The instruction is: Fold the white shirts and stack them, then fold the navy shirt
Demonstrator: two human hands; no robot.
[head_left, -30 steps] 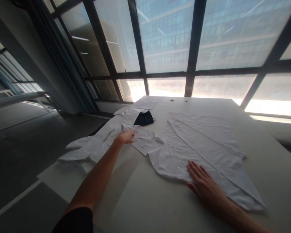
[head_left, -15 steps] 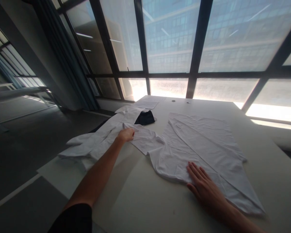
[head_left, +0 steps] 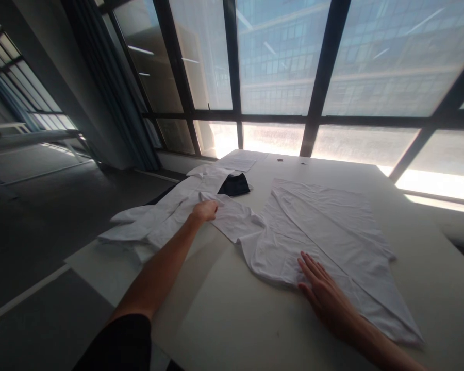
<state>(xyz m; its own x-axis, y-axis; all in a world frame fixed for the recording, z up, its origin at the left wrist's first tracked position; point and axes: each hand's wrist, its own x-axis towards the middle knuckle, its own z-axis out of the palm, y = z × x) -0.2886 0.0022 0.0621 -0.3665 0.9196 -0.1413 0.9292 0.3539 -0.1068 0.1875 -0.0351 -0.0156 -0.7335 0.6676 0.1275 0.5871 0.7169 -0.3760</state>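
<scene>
A white shirt [head_left: 325, 221] lies spread on the white table, with a long fold line running across it and wrinkles toward its left side. My left hand [head_left: 205, 210] is closed on the left end of this shirt's cloth, fingers curled round the fabric. Flat on the shirt's near edge rests my right hand [head_left: 320, 283], its fingers stretched out. Beyond my left hand sits a dark folded cloth [head_left: 234, 184]. Other white garments [head_left: 150, 226] lie loosely piled to the left of that hand, partly hidden by my forearm.
The white table [head_left: 247, 324] stretches toward large windows [head_left: 278, 62]. Two small objects, one of them a round disc [head_left: 280, 159], lie near its far edge. A sheet-like white piece [head_left: 237, 161] is at the far left corner. A dark curtain [head_left: 112, 93] hangs at left.
The camera view has shifted slightly, moving the scene a little to the right. Both hands keep their places on the cloth, and the shirt looks the same.
</scene>
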